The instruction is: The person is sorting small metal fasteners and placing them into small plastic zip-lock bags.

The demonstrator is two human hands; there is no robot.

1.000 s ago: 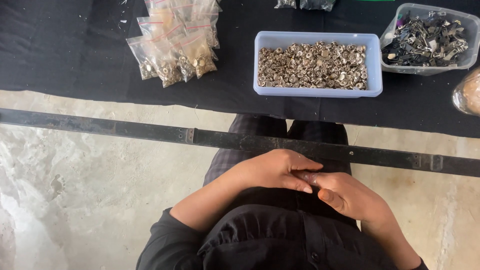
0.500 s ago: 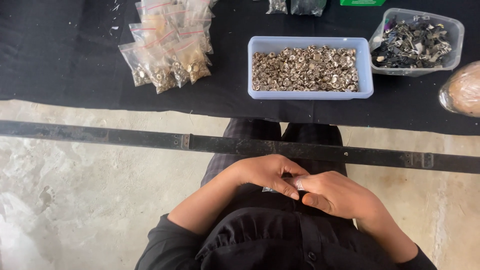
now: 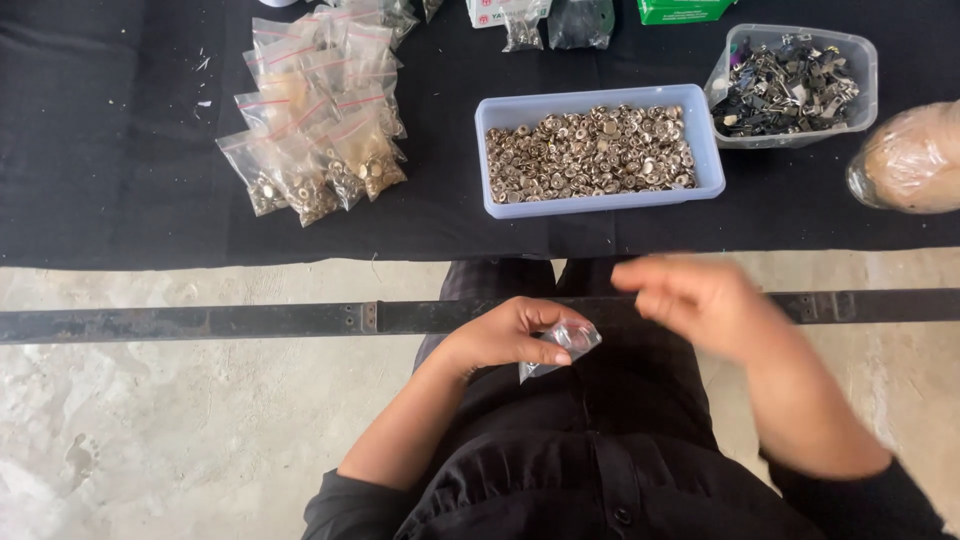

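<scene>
bag (image 3: pixel 560 348): clear glossy plastic | tray (image 3: pixel 705 150): smooth plastic | snaps (image 3: pixel 590 150): shiny metal | cloth (image 3: pixel 120 150): matt black

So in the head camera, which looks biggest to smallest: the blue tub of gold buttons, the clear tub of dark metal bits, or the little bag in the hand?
1. Blue tub of gold snap buttons.
2. Clear tub of dark metal parts, clearly smaller in the picture, though it sits farther away and is partly cut off.
3. Small clear bag pinched in the left hand, smallest even though nearest.

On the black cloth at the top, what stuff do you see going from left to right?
Pile of small clear bags of metal bits → blue tray of round metal buttons → clear tub of dark metal clips → plastic-wrapped bundle at the right edge.
</scene>
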